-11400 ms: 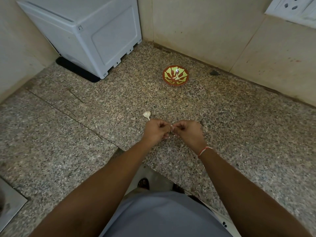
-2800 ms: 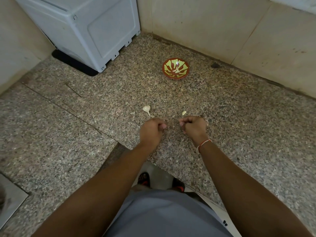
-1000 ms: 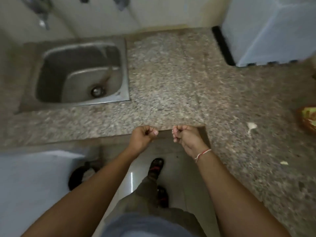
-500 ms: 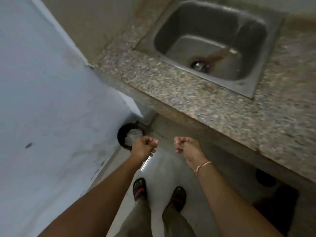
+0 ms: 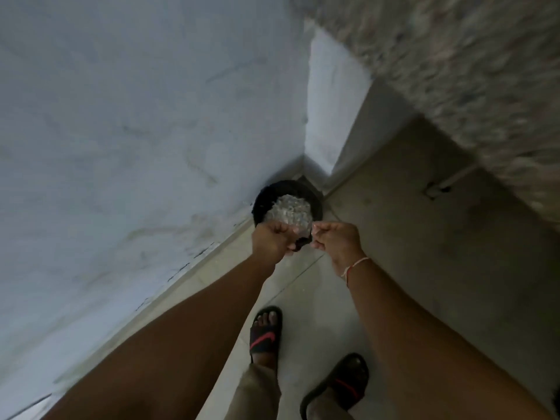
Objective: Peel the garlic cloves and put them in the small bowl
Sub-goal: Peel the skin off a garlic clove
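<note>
We hold both hands over a black bin [image 5: 261,197] on the floor by the wall. Our left hand [image 5: 271,241] is curled into a fist just above its near rim; whether it holds anything, we cannot tell. Our right hand [image 5: 335,239], beside the left, pinches fingertips together on something too small to make out. Garlic cloves and small bowl are out of sight.
</note>
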